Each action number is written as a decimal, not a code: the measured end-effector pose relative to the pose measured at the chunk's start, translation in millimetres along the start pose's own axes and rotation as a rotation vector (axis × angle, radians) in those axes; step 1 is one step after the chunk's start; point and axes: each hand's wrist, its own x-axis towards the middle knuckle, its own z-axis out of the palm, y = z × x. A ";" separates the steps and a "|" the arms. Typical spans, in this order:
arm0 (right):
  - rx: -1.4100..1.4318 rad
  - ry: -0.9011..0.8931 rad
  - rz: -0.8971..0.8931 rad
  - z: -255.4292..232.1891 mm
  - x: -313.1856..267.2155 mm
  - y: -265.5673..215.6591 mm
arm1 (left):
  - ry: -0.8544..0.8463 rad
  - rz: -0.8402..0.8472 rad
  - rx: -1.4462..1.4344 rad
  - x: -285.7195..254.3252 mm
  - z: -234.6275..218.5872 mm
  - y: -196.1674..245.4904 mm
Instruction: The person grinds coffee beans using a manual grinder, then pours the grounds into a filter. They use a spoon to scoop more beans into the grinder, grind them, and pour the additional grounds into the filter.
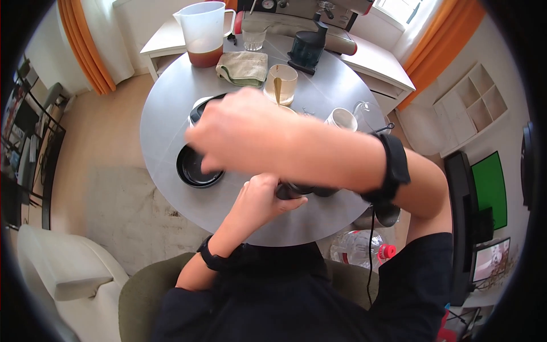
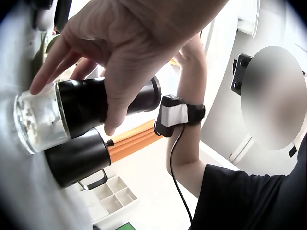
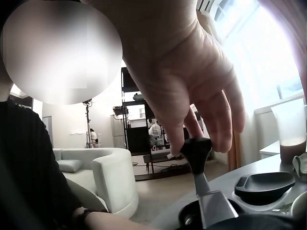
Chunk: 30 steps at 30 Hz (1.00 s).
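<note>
My left hand (image 1: 259, 199) grips the black body of a hand coffee grinder (image 2: 81, 108), its thumb on one side and fingers on the other. The grinder's clear glass jar (image 2: 41, 120) has pale bits inside and sits at the tabletop. Above it, the fingers of my right hand (image 3: 192, 91) pinch the black knob (image 3: 196, 151) of the grinder's metal crank arm (image 3: 213, 208). In the head view the right hand (image 1: 245, 134) is blurred, and its forearm hides most of the grinder. A black jug (image 2: 79, 158) with a handle stands beside the grinder.
A round black dish (image 1: 199, 165) lies left on the grey table (image 1: 162, 125). Behind are a pitcher (image 1: 208, 34) of brown liquid, a folded cloth (image 1: 242, 65) and a ribbed glass (image 1: 285, 80). A white cup (image 1: 343, 118) stands right; a water bottle (image 1: 359, 248) is below the table edge.
</note>
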 end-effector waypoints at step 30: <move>0.082 -0.011 -0.228 -6.2 -65.1 -59.1 | -0.055 -0.197 -0.097 2.3 -11.1 23.6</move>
